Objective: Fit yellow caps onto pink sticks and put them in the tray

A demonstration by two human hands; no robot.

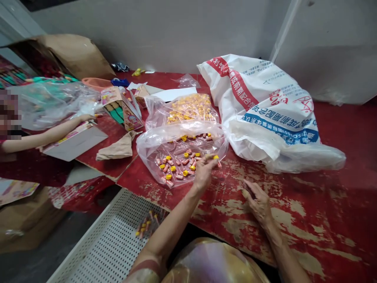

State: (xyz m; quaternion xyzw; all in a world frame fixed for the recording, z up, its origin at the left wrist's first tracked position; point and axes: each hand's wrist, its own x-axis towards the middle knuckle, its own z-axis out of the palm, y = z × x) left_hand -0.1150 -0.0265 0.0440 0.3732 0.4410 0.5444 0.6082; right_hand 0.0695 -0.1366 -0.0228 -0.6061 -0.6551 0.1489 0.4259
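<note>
My left hand (pixel 204 171) reaches over the right side of an opened clear plastic bag (pixel 147 147). A small pink printed tube with a yellow cap (pixel 218 160) is pinched at its fingertips. Inside the bag lie several loose pink printed tubes (pixel 185 161) and yellow caps (pixel 185 173). Behind it, a second clear bag (pixel 153 110) is filled with yellow caps (pixel 191 108). To the right, my right hand (pixel 258 200) is low over the worn red tabletop (pixel 235 173), fingers curled and a gap between thumb and forefinger; nothing shows in it.
A large white woven sack (pixel 265 114) stands at the right. At the left are a display box (pixel 122 108), a beige cloth (pixel 118 147) and another person's arm (pixel 50 135) over a box (pixel 76 141). Below the table edge, a white perforated crate (pixel 103 236) holds several capped tubes (pixel 145 226).
</note>
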